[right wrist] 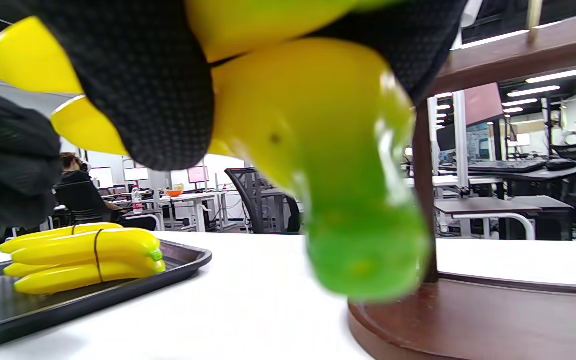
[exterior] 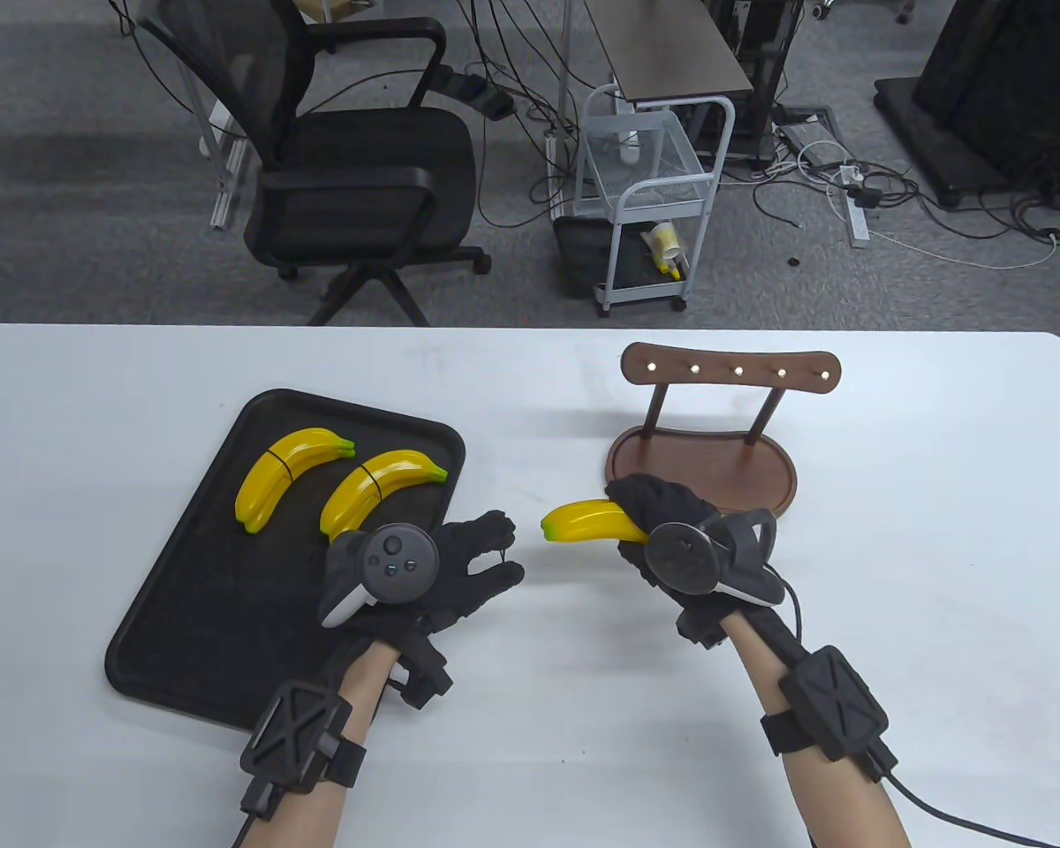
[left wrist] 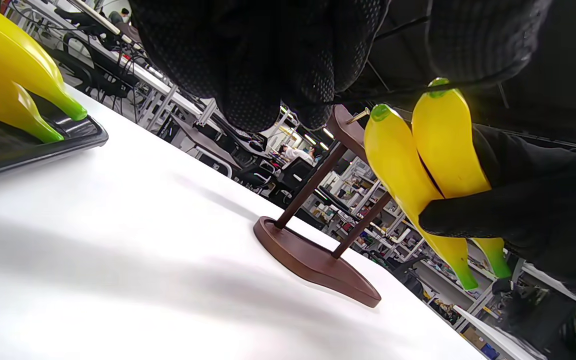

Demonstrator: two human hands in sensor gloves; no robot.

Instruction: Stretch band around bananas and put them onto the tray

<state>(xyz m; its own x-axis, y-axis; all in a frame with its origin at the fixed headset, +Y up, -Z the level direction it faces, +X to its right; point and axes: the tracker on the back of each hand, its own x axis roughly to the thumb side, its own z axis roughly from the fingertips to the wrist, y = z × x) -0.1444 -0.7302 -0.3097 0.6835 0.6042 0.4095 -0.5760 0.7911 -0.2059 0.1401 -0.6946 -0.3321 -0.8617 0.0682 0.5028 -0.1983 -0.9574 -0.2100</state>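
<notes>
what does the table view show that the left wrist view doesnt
Only the table view: both banded banana pairs whole on the tray, and the left hand beside the right hand.
Only the left wrist view: the held bananas are two, side by side, and a thin band stretched near their tips.
Both: the wooden stand.

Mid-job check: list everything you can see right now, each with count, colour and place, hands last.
Tray: one, black, table's left.
Banded banana bundles: two, yellow with green tips, on the tray's far half.
Held bananas: two side by side, yellow, above the table between tray and stand.
Band: one, thin, dark, stretched across the left fingers.
Hook stand: one, brown wood, table's right.
Table: one, white.
Office chair: one, black, behind the table.
Cart: one, white, on the floor.
Left hand: black glove, holds the band.
Right hand: black glove, grips the held bananas.
</notes>
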